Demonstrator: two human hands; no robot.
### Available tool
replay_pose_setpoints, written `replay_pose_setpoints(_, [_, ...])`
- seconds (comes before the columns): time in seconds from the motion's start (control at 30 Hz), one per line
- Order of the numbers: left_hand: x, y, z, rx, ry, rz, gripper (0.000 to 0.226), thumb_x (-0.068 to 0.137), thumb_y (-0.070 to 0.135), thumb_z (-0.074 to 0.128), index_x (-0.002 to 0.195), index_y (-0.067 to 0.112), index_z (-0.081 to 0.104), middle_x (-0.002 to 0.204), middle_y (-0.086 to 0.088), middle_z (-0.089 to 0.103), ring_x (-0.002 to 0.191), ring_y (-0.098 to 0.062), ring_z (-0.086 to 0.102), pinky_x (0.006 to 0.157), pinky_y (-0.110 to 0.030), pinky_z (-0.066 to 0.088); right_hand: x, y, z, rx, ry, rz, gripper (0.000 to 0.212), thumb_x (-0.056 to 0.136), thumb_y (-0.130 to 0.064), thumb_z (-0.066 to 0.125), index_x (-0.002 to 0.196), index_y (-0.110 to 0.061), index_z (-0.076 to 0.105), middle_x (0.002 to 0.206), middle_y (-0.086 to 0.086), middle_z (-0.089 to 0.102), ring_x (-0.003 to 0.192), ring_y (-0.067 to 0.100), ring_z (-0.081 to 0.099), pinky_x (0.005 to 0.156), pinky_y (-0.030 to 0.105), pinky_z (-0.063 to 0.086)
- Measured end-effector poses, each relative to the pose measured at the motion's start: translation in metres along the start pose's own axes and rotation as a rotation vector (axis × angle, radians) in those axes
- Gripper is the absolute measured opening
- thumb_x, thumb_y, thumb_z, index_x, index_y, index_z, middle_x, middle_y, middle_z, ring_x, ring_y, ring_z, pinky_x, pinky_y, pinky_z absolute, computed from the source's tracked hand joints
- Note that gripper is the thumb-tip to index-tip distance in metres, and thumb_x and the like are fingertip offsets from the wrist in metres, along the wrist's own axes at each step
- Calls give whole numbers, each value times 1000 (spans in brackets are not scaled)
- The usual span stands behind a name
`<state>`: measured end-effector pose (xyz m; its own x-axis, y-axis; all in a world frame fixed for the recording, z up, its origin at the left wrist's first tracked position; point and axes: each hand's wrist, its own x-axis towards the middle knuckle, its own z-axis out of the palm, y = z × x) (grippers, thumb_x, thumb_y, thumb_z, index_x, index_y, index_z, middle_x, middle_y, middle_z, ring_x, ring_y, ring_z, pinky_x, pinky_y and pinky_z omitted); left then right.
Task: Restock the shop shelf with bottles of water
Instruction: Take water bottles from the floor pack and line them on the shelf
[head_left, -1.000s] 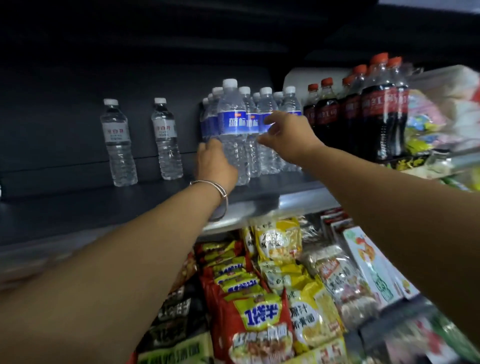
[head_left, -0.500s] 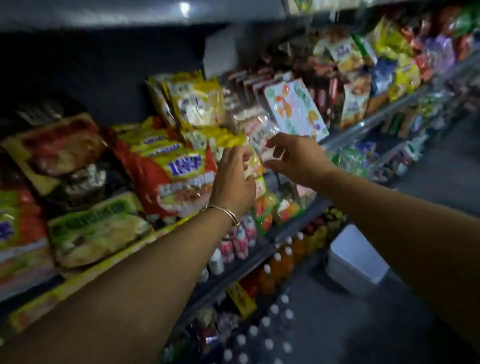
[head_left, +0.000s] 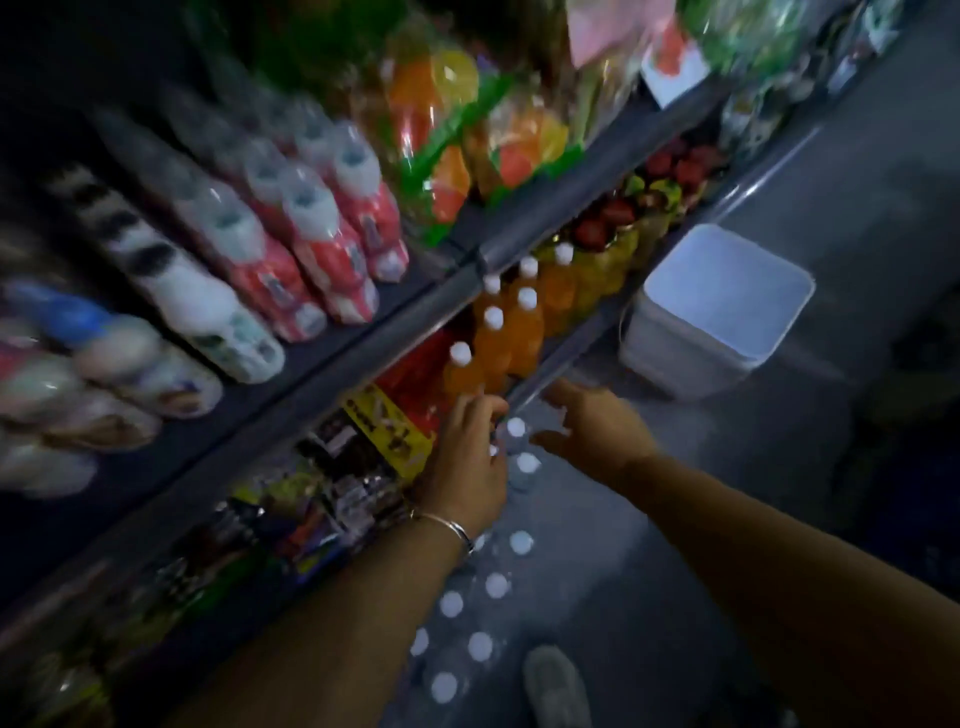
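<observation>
2 hands reach down to the water bottles (head_left: 496, 584) standing capped on the floor (head_left: 649, 519) beside the shelf (head_left: 363, 353). Left hand (head_left: 467, 467) curls over 1 cap; whether it grips, I cannot tell. Right hand (head_left: 592, 431) is spread wide. Pickup step: next, grip and lift.

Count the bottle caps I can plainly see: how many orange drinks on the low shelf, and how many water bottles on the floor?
Orange drink bottles: 6
Water bottles on the floor: 8 plain caps; the left hand may hide more
Total: 14
</observation>
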<state>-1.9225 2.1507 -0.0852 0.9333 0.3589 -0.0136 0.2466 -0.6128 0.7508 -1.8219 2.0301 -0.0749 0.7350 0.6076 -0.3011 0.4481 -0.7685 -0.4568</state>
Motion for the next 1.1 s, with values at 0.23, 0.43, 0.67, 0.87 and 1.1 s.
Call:
replay_pose_setpoints(0.23, [27, -109, 107, -19, -122, -158, 44, 83, -9, 54, 121, 12, 48, 122, -2, 41, 114, -21, 46, 97, -36, 43, 70, 76, 142, 108, -139, 165, 63, 83, -29, 69, 136, -9, 40, 138, 12, 47, 125, 29, 45, 97, 33, 36])
replay_pose_setpoints(0.43, [51, -159, 160, -2, -174, -228, 45, 82, -7, 58, 121, 14, 47, 127, -4, 41, 116, -19, 47, 95, -29, 45, 113, 112, 213, 187, -167, 294, 73, 76, -25, 77, 135, -7, 37, 136, 14, 49, 122, 31, 48, 94, 34, 39])
replay_pose_setpoints(0.67, [58, -184, 177, 29, -189, -201, 48, 81, -10, 56, 123, 11, 46, 130, -6, 40, 116, -21, 48, 98, -34, 45, 125, 128, 248, 400, -75, 295, 53, 78, -14, 74, 126, -12, 54, 120, 11, 62, 111, 26, 56, 79, 21, 37])
replay_pose_setpoints(0.87, [55, -161, 159, 37, -213, -208, 50, 79, -12, 55, 123, 11, 45, 128, -6, 40, 115, -20, 47, 97, -27, 41, 101, 124, 217, 413, -69, 248, 47, 79, -18, 74, 123, -12, 57, 118, 9, 63, 110, 24, 58, 81, 24, 39])
replay_pose_setpoints(1.1, [56, -77, 90, 114, -338, -209, 54, 81, -3, 60, 130, 8, 39, 135, -12, 36, 124, -25, 41, 97, -27, 35, 65, 74, 101, 388, -118, 101, 49, 79, -26, 74, 124, -16, 58, 122, 5, 62, 114, 22, 55, 92, 29, 43])
